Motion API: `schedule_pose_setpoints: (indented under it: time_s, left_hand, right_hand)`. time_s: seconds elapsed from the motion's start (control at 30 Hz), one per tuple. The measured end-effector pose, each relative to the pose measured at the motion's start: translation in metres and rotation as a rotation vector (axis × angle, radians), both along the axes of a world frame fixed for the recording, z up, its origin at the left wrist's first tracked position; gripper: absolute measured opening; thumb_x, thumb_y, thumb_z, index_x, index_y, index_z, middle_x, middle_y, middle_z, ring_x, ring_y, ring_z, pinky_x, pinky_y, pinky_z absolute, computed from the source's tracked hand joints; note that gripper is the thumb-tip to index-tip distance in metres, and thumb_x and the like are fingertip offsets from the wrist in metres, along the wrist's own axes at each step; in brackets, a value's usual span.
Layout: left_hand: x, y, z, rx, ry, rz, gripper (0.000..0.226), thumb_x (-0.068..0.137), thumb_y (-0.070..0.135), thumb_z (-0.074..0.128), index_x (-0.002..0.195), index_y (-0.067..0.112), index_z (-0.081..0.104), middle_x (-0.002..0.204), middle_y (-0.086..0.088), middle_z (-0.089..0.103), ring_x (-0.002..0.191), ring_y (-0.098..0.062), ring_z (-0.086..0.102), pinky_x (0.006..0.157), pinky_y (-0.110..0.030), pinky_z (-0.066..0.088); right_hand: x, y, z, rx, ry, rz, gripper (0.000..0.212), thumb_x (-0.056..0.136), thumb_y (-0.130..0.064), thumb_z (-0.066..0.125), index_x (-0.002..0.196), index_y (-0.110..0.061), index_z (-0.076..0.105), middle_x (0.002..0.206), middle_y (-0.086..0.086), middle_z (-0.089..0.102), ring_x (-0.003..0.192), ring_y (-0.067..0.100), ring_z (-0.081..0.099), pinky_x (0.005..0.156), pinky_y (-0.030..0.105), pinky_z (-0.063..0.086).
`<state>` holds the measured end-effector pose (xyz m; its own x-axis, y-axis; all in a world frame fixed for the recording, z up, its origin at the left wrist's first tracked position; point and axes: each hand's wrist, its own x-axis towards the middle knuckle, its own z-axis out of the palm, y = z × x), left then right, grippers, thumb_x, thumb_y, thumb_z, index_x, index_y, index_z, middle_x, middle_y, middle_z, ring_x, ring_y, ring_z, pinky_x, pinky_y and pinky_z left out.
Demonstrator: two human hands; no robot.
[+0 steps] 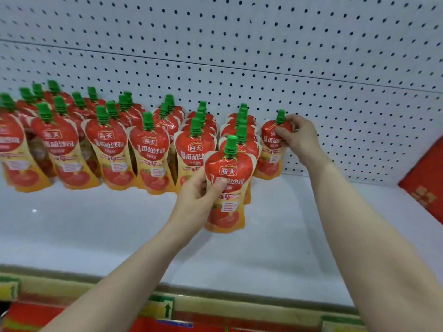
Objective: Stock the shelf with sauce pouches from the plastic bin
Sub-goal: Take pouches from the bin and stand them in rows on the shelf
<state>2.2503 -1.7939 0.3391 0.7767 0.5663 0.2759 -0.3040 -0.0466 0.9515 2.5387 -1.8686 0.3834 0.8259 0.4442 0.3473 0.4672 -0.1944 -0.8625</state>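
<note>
My left hand [197, 191] gripped a tomato sauce pouch [230, 168] round its waist, in front of the rows on the shelf [96, 224]. My right hand [297, 136] pinched another pouch [271, 152] near its spout at the shelf's back edge. I judged them light, soft and slippery, so the stiff green spout looked the surest hold.

Behind and above the right grip [297, 137] and the left grip [199, 195] rises a white pegboard panel [263, 44] with rows of dark holes, crossed by a thin seam. Well right of the right grip sits a red box [426, 178] with gold print, cut by the frame edge. Far below the left grip, a label strip [72, 287] carries yellow-green tags [159, 307] with arrows. Blurred red packaging [28, 317] shows beneath it.
</note>
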Motion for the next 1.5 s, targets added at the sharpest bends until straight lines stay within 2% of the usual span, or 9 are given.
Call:
schedule_pose_setpoints:
  time_s: [0.33,0.47,0.57,0.7,0.87,1.0,1.13,1.3,1.5]
  left_hand:
    - [0.0,-0.015,-0.004,0.003,-0.011,-0.054,0.032,0.09,0.024,0.057,0.121,0.015,0.06,0.112,-0.001,0.072,0.105,-0.017,0.068,0.087,-0.031,0.056]
    - [0.0,-0.029,-0.005,0.0,-0.002,-0.085,0.032,0.089,0.025,0.058,0.121,0.017,0.061,0.11,0.002,0.073,0.105,-0.015,0.068,0.087,-0.031,0.056]
    - [0.007,-0.044,-0.006,0.003,0.004,-0.111,0.028,0.093,0.02,0.058,0.121,0.017,0.061,0.112,0.002,0.072,0.105,-0.013,0.068,0.088,-0.031,0.056]
    - [0.022,-0.067,-0.006,0.045,0.016,-0.112,0.026,0.094,0.02,0.058,0.12,0.017,0.062,0.109,0.001,0.073,0.101,-0.012,0.069,0.087,-0.031,0.056]
    - [0.038,-0.08,-0.014,0.095,0.069,-0.155,0.026,0.094,0.018,0.059,0.119,0.024,0.061,0.112,0.009,0.07,0.104,-0.002,0.065,0.086,-0.021,0.053]
    - [0.053,-0.079,-0.033,0.292,0.257,-0.128,0.041,0.095,0.022,0.058,0.136,0.021,0.049,0.136,0.007,0.055,0.127,-0.01,0.049,0.104,-0.03,0.042]
    - [0.079,-0.08,-0.042,0.404,0.372,-0.097,0.053,0.096,0.024,0.053,0.145,0.026,0.035,0.146,0.006,0.045,0.134,-0.014,0.041,0.109,-0.032,0.036]
    - [0.115,-0.072,-0.05,0.385,0.501,-0.014,0.068,0.097,0.027,0.051,0.154,0.023,0.013,0.161,0.006,0.016,0.146,-0.015,0.021,0.118,-0.039,0.027]
    - [0.136,-0.065,-0.058,0.427,0.556,0.082,0.074,0.096,0.028,0.054,0.154,0.017,0.009,0.163,0.002,0.005,0.15,-0.018,0.004,0.119,-0.043,0.024]
  right_hand:
    - [-0.022,-0.014,-0.01,-0.071,-0.285,-0.161,0.056,0.085,-0.011,0.07,0.135,-0.021,0.046,0.136,0.006,0.042,0.121,0.015,0.048,0.103,0.031,0.044]
    - [-0.077,-0.055,0.002,0.118,-0.059,-0.015,0.017,0.095,-0.02,0.062,0.11,-0.014,0.063,0.1,-0.002,0.066,0.088,0.008,0.061,0.069,0.032,0.051]
    - [-0.127,-0.096,0.01,0.106,0.186,0.318,0.034,0.093,-0.035,0.061,0.097,-0.002,0.068,0.081,0.002,0.069,0.071,0.01,0.063,0.052,0.024,0.046]
    - [-0.154,-0.124,0.006,-0.024,0.15,0.455,0.002,0.088,-0.011,0.071,0.089,-0.013,0.07,0.08,-0.001,0.073,0.073,0.011,0.067,0.055,0.026,0.053]
    - [-0.13,-0.139,0.002,0.048,0.181,0.293,0.004,0.092,-0.007,0.065,0.089,-0.006,0.066,0.071,-0.007,0.072,0.065,0.006,0.067,0.066,0.027,0.06]
    - [-0.1,-0.135,-0.004,0.084,0.164,0.151,0.018,0.093,-0.007,0.063,0.096,0.011,0.061,0.07,-0.007,0.071,0.062,0.005,0.066,0.06,0.021,0.057]
    - [-0.077,-0.113,-0.007,0.09,0.159,0.129,0.016,0.094,-0.008,0.063,0.08,-0.014,0.061,0.075,-0.006,0.072,0.068,0.003,0.068,0.06,0.021,0.055]
    - [-0.05,-0.08,-0.011,0.1,0.126,0.164,0.008,0.094,-0.009,0.063,0.088,-0.004,0.062,0.086,0.009,0.07,0.073,0.011,0.068,0.063,0.025,0.056]
    - [-0.029,-0.053,-0.013,0.105,0.112,0.233,0.017,0.094,-0.011,0.063,0.08,-0.021,0.063,0.09,0.005,0.072,0.083,0.016,0.07,0.071,0.035,0.061]
